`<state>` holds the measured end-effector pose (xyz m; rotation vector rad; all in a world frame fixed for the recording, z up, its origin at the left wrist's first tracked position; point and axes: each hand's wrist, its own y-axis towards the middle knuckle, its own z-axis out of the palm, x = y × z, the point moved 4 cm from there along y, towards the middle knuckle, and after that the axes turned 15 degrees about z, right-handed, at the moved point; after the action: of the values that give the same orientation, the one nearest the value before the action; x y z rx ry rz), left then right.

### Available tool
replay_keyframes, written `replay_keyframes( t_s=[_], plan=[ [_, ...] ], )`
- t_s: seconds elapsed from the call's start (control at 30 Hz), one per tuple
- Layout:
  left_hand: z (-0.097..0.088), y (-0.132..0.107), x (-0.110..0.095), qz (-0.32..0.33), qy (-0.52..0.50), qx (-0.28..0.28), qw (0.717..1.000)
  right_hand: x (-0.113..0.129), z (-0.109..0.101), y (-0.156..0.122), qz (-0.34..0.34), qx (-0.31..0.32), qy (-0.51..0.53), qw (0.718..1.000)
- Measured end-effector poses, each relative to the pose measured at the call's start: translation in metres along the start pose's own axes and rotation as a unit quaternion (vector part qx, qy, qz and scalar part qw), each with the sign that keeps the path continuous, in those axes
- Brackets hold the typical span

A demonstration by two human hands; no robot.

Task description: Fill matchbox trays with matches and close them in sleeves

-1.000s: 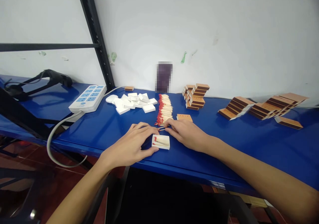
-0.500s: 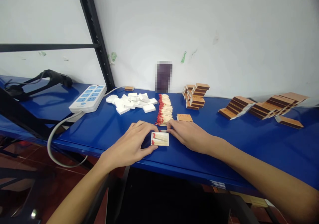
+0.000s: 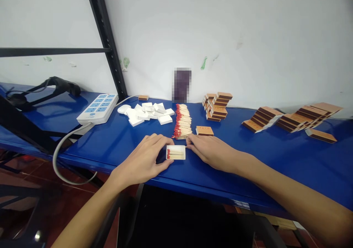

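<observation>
A small white matchbox tray (image 3: 175,152) with a few red-tipped matches in it lies on the blue table (image 3: 275,160). My left hand (image 3: 143,160) grips the tray's left end between thumb and fingers. My right hand (image 3: 211,150) rests flat on the table, its fingertips touching the tray's right end. Just behind the tray lies a row of loose red-tipped matches (image 3: 182,121). A brown matchbox sleeve (image 3: 204,130) lies flat beside my right hand.
A heap of empty white trays (image 3: 149,112) sits at the back left, beside a white power strip (image 3: 97,108) with its cable. Stacks of brown sleeves (image 3: 217,106) and fanned rows of them (image 3: 292,119) stand to the right. A black shelf post (image 3: 106,38) rises at the left.
The tray has slid a little away from me, toward the row of matches, with both hands following. The matches that my right fingers pinched now lie in the tray.
</observation>
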<state>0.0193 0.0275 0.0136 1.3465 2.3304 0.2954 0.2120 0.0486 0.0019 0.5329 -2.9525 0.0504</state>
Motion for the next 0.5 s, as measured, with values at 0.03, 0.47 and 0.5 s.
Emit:
replay_keyframes(
  t_s=[0.03, 0.47, 0.5],
  plan=[
    [0.0, 0.0, 0.0, -0.001, 0.003, 0.0, 1.0, 0.001, 0.001, 0.0, 0.0, -0.003, -0.009, 1.0],
    [0.002, 0.0, 0.004, -0.025, 0.011, 0.026, 0.999, 0.0, -0.013, -0.003, 0.02, -0.027, 0.048, 0.998],
    [0.002, 0.0, 0.003, -0.023, 0.009, 0.027, 0.999, 0.004, -0.013, -0.004, 0.012, -0.026, 0.063, 0.998]
  ],
)
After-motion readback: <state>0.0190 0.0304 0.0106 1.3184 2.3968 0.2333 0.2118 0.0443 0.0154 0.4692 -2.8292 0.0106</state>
